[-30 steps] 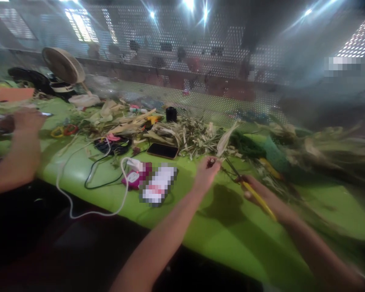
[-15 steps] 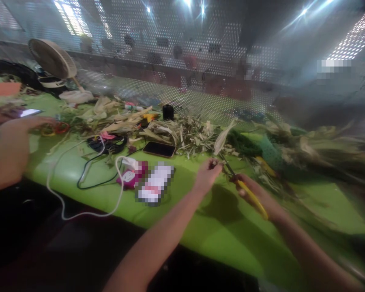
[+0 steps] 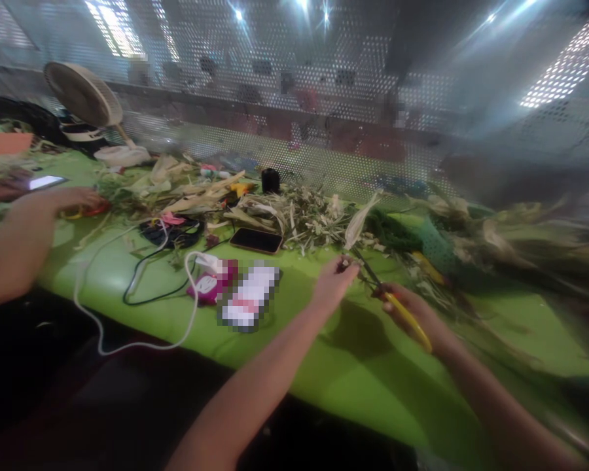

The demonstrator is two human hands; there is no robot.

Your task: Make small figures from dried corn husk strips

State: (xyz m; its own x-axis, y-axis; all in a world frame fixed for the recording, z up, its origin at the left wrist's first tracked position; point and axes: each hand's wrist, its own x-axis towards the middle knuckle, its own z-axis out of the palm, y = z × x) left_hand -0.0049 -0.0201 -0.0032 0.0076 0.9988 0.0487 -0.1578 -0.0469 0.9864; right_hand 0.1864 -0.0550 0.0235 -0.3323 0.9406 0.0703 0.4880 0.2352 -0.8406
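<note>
My left hand [image 3: 334, 282] pinches the lower end of a pale dried leaf stem [image 3: 360, 222] above the green table [image 3: 373, 379]. My right hand [image 3: 412, 314] grips yellow-handled scissors [image 3: 397, 306], whose blades point up-left toward the pinched stem, close to my left fingertips. A heap of dried leaves and cuttings [image 3: 299, 219] lies just beyond both hands.
A phone [image 3: 256, 241] lies left of my hands, with a pink gadget [image 3: 211, 282] and white cable [image 3: 142, 340] nearer the edge. Another person's arm [image 3: 14, 242] reaches in at far left. A small fan [image 3: 81, 95] stands at the back left. Green bundles [image 3: 495, 248] fill the right.
The view shifted slightly; my hands stay together at the stem. The other person's hand at left has moved further onto the table toward the coloured rings.
</note>
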